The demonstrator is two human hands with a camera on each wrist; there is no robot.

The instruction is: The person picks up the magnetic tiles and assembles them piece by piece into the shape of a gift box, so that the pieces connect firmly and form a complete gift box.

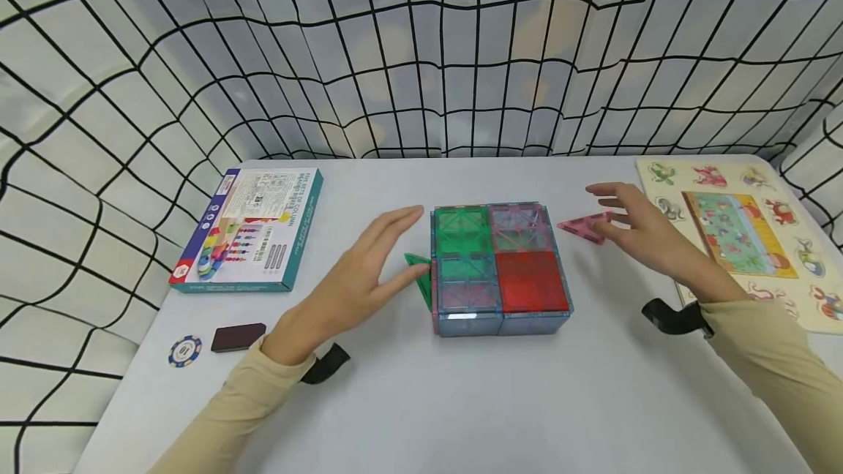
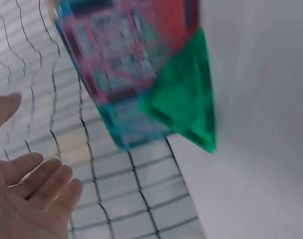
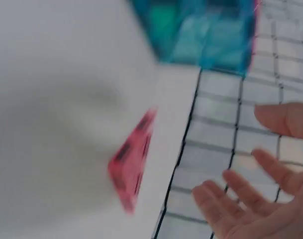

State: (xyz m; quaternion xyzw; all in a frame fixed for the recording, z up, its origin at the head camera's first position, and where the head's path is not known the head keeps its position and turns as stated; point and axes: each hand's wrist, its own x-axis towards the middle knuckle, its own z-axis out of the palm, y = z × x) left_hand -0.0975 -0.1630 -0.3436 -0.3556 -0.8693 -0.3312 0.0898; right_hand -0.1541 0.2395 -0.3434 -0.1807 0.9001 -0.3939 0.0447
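Observation:
A block of see-through magnetic tiles (image 1: 468,324) stands mid-table, its top showing green, pink, blue and red squares. A green triangle tile (image 2: 183,97) leans at its left side. My left hand (image 1: 356,276) hovers left of the block with fingers extended, the thumb near the green triangle in the head view; the left wrist view shows the palm apart from it. To the block's right lies a pink triangle tile (image 3: 131,162). Over its right end is my right hand (image 1: 639,232), fingers loosely spread; in the right wrist view they hold nothing.
A toy box (image 1: 257,229) lies at the back left. Nearer me are a dark brown rectangular piece (image 1: 238,338) and a round chip (image 1: 184,351). A picture puzzle board (image 1: 744,240) lies on the right. Black netting (image 1: 428,64) surrounds the table (image 1: 487,408).

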